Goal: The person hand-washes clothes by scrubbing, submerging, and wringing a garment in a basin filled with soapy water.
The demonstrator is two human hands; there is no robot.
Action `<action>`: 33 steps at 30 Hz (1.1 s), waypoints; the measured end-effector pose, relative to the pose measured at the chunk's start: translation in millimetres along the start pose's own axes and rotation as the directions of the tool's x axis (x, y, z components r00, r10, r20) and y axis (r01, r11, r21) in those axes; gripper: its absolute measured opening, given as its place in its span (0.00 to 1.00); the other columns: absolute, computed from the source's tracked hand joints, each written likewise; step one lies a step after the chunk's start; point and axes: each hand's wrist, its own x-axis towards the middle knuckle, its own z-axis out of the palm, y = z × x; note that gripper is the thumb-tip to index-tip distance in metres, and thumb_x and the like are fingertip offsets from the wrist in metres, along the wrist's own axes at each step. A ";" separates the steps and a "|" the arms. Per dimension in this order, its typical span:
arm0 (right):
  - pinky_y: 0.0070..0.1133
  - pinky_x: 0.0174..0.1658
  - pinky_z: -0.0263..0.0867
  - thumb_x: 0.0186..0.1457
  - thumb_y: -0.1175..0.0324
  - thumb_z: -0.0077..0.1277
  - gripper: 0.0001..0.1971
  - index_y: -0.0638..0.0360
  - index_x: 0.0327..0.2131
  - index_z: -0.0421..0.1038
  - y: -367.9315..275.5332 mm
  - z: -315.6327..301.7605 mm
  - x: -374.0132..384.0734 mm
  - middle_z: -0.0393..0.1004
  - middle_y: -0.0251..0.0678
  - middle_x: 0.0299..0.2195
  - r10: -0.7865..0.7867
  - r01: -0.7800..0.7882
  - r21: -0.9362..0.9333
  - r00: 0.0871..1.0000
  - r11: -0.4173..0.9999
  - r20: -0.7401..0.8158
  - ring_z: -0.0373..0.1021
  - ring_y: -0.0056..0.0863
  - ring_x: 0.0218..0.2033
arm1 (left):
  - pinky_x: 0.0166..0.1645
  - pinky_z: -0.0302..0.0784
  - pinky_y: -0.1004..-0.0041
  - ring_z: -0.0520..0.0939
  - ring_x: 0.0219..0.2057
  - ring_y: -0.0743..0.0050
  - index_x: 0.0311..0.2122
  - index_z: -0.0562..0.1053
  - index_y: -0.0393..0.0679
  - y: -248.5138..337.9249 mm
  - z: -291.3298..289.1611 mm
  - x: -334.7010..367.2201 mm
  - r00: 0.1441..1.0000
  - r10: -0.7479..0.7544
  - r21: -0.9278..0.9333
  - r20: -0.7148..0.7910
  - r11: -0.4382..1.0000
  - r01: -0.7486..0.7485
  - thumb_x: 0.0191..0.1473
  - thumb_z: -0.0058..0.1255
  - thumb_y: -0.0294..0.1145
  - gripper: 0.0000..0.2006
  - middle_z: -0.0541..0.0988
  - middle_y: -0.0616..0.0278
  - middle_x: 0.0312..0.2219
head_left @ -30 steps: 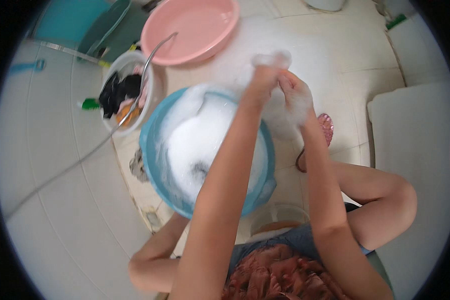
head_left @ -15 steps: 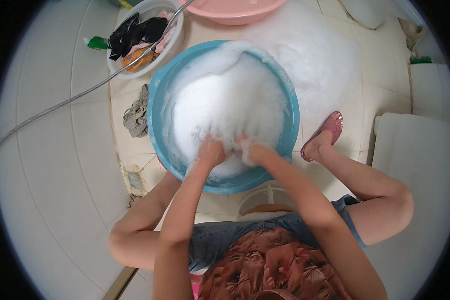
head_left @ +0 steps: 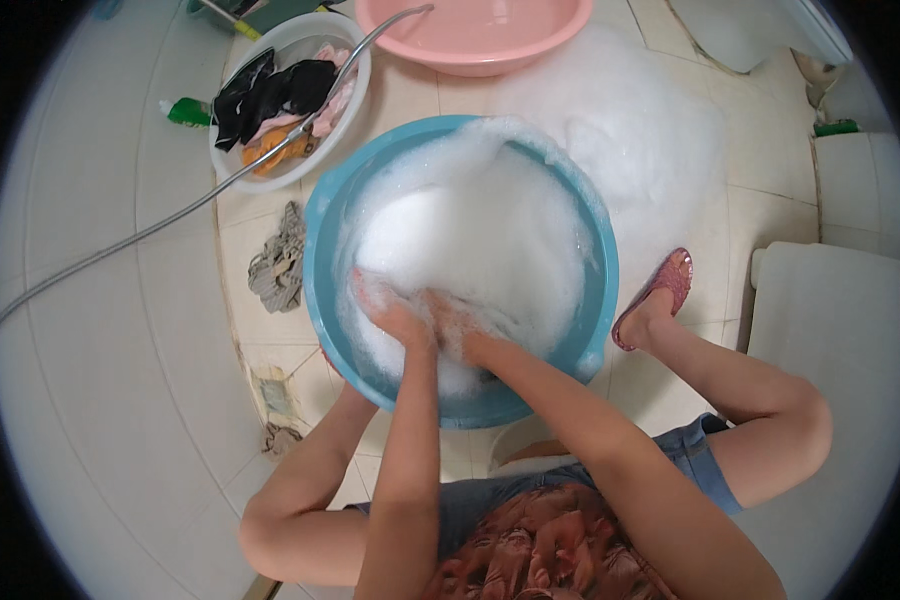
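A round blue basin (head_left: 313, 250) full of thick white suds (head_left: 500, 230) stands between my legs. Both hands are inside it, close together at the near left part of the foam. My left hand (head_left: 398, 318) shows its back, with foam-covered fingers pointing up and to the left. Beside it, my right hand (head_left: 456, 328) is turned inward, its fingers mostly buried in suds. Greyish patches show through the foam next to the right wrist; what they are is unclear. Suds hide anything the hands may hold.
A white tub (head_left: 363, 90) of black, pink and orange clothes stands far left, crossed by a metal shower hose (head_left: 175, 215). Beyond is a pink basin (head_left: 470, 62). A grey cloth (head_left: 278, 262) and spilled foam (head_left: 635, 150) lie on the floor. A green bottle (head_left: 188, 112) stands left.
My hands have come together, shifting left and lifting partly out of the foam. The left hand has turned. The basin appears lower in the picture as the view shifts.
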 end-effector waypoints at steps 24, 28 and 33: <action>0.29 0.37 0.62 0.43 0.79 0.40 0.09 0.66 0.29 0.69 47.5 -326.8 -29.3 0.71 0.47 0.32 0.127 0.133 0.454 0.858 0.881 -0.498 0.66 0.42 0.34 | 0.41 0.68 0.62 0.74 0.33 0.45 0.26 0.71 0.34 108.6 277.0 -26.8 0.110 -0.309 0.149 0.945 0.106 -0.983 0.45 0.39 0.27 0.09 0.74 0.43 0.30; 0.28 0.44 0.61 0.41 0.81 0.38 0.16 0.65 0.39 0.65 50.5 -274.6 -32.9 0.67 0.48 0.40 -0.243 0.258 -0.088 0.662 0.962 -0.709 0.64 0.43 0.40 | 0.43 0.67 0.63 0.74 0.37 0.50 0.31 0.73 0.38 92.5 224.9 -15.9 0.306 0.110 0.211 0.946 0.509 -0.834 0.47 0.40 0.30 0.10 0.74 0.48 0.34; 0.25 0.52 0.53 0.50 0.74 0.33 0.19 0.59 0.49 0.59 9.4 -107.1 -49.5 0.63 0.42 0.47 -0.315 0.228 -0.239 0.838 0.944 -0.446 0.58 0.31 0.50 | 0.46 0.65 0.69 0.73 0.38 0.64 0.38 0.71 0.33 31.4 93.4 4.7 0.876 0.275 0.248 0.397 0.887 -0.391 0.49 0.40 0.27 0.12 0.74 0.55 0.37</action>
